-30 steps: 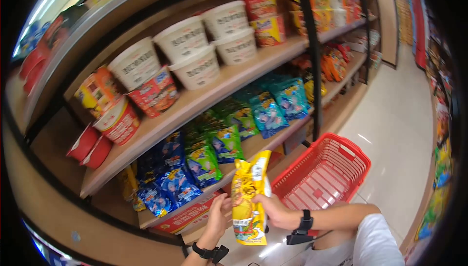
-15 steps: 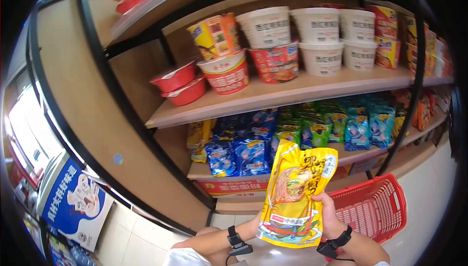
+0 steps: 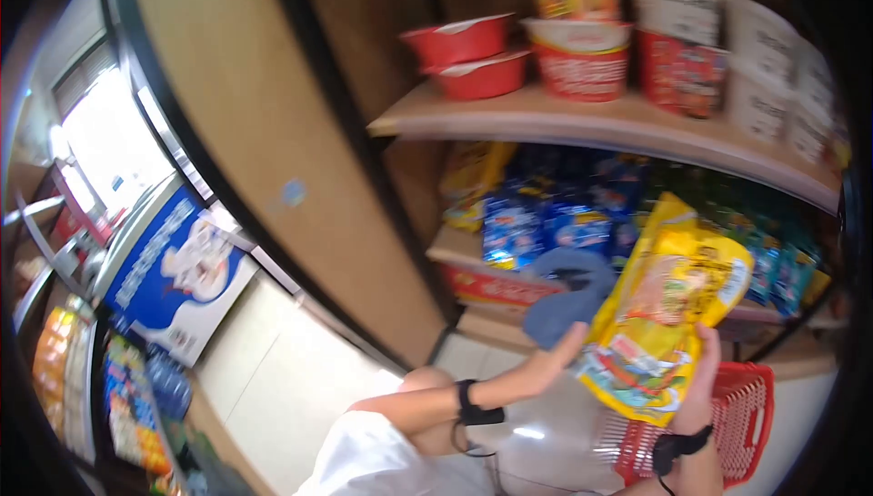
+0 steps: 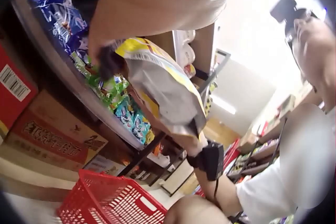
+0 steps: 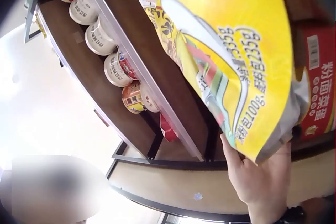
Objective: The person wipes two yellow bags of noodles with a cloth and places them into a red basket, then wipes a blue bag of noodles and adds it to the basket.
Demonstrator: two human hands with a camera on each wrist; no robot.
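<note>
A yellow food bag (image 3: 668,314) is tilted in front of the lower shelf in the head view. My right hand (image 3: 698,378) grips its right edge. At its lower left edge is my left hand (image 3: 546,364), fingers extended and touching or nearly touching it. The right wrist view shows the bag's printed lower part (image 5: 247,50) close up, with my left hand (image 5: 262,179) at its bottom corner, thumb extended and other fingers partly hidden. The bag's silver back (image 4: 163,90) faces the left wrist camera.
The red basket (image 3: 759,423) stands on the floor at right. Blue packets (image 3: 514,232) fill the lower shelf, and red bowls (image 3: 482,82) stand above. A wooden end panel (image 3: 245,132) rises at left. A blurred blue-grey shape (image 3: 568,291) lies beside the bag.
The view has swung left, so shelves and basket appear farther right. The bag has turned to show its front and tilts right; my left hand now shows beside its lower left edge.
</note>
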